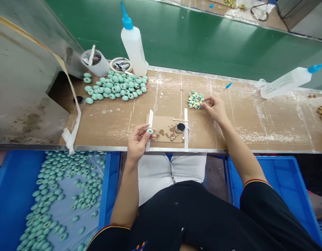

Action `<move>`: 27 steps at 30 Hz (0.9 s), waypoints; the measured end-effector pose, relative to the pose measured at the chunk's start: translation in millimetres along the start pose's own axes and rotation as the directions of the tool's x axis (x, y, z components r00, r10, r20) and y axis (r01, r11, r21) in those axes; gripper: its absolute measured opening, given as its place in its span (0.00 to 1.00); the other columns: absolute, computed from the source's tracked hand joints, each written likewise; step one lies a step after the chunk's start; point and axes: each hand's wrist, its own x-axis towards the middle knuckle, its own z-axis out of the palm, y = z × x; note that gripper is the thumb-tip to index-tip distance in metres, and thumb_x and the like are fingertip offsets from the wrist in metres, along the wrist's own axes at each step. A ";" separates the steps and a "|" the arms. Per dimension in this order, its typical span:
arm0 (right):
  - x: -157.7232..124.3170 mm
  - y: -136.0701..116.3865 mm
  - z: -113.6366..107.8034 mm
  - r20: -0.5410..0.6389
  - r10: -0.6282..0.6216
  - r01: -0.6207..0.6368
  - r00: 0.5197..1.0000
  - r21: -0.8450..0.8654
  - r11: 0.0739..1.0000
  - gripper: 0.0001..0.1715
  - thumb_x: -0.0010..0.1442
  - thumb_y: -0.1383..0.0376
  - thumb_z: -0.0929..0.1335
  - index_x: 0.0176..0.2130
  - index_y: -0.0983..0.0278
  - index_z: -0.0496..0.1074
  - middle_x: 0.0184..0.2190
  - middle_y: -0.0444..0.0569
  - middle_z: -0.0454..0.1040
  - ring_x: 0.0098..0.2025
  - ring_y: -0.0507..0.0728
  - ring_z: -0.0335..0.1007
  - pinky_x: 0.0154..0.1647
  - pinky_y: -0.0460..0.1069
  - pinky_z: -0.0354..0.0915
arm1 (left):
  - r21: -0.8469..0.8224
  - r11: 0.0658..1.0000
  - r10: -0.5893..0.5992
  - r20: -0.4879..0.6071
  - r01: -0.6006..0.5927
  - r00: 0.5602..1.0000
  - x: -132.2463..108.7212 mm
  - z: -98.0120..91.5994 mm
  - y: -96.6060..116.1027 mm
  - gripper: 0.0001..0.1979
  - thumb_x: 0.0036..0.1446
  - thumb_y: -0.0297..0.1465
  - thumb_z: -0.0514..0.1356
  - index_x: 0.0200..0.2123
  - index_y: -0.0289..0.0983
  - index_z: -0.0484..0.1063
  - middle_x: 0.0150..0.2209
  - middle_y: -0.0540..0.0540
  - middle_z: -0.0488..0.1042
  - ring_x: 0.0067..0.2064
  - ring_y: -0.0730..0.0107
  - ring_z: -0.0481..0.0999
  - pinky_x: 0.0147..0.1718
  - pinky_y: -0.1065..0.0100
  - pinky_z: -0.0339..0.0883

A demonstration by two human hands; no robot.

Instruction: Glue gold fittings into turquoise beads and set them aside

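Observation:
My left hand [138, 142] pinches a mint-green egg-shaped piece [149, 131] with a dark mark on its upper face, just over the left edge of a cardboard pad [162, 122]. Reaching out to the right, my right hand [214, 107] has its fingertips at the edge of a small heap of green and yellow pieces [194, 100]; whether a piece is between them is hidden. On the pad stand a small pot of black stuff [180, 128] and a thin white stick [180, 120], among brown wet stains.
Many green egg-shaped pieces [116, 85] lie at the table's back left, by a white cup [98, 64], a tape roll [120, 65] and an upright glue bottle [134, 48]. Another bottle [286, 82] lies at right. Blue bins [112, 184] flank my lap.

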 end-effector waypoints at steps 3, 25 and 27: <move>-0.1 -0.5 -1.0 0.032 0.014 -0.013 0.999 -0.018 1.000 0.16 0.50 0.54 0.79 0.34 0.60 0.79 0.30 0.45 0.73 0.31 0.56 0.69 0.40 0.54 0.71 | -0.041 0.997 -0.065 0.046 0.067 0.997 1.1 -2.1 1.4 0.20 0.52 0.47 0.76 0.40 0.38 0.83 0.33 0.43 0.84 0.28 0.69 0.81 0.32 0.66 0.80; -29.9 24.1 -35.6 0.018 -0.029 0.030 0.999 -0.059 0.998 0.07 0.57 0.60 0.73 0.35 0.60 0.79 0.36 0.52 0.80 0.33 0.58 0.76 0.39 0.56 0.78 | -0.003 0.999 0.036 -0.082 -0.037 0.996 -12.5 5.7 3.1 0.18 0.46 0.40 0.78 0.41 0.41 0.87 0.43 0.44 0.83 0.36 0.70 0.82 0.39 0.67 0.81; -33.0 22.0 -36.9 0.023 -0.042 0.044 0.999 -0.059 0.997 0.07 0.58 0.60 0.72 0.35 0.60 0.79 0.38 0.52 0.80 0.34 0.59 0.76 0.40 0.56 0.78 | -0.052 0.999 -0.006 -0.077 0.001 0.997 -18.8 6.8 5.3 0.17 0.50 0.43 0.76 0.42 0.41 0.87 0.43 0.42 0.84 0.36 0.68 0.82 0.41 0.63 0.83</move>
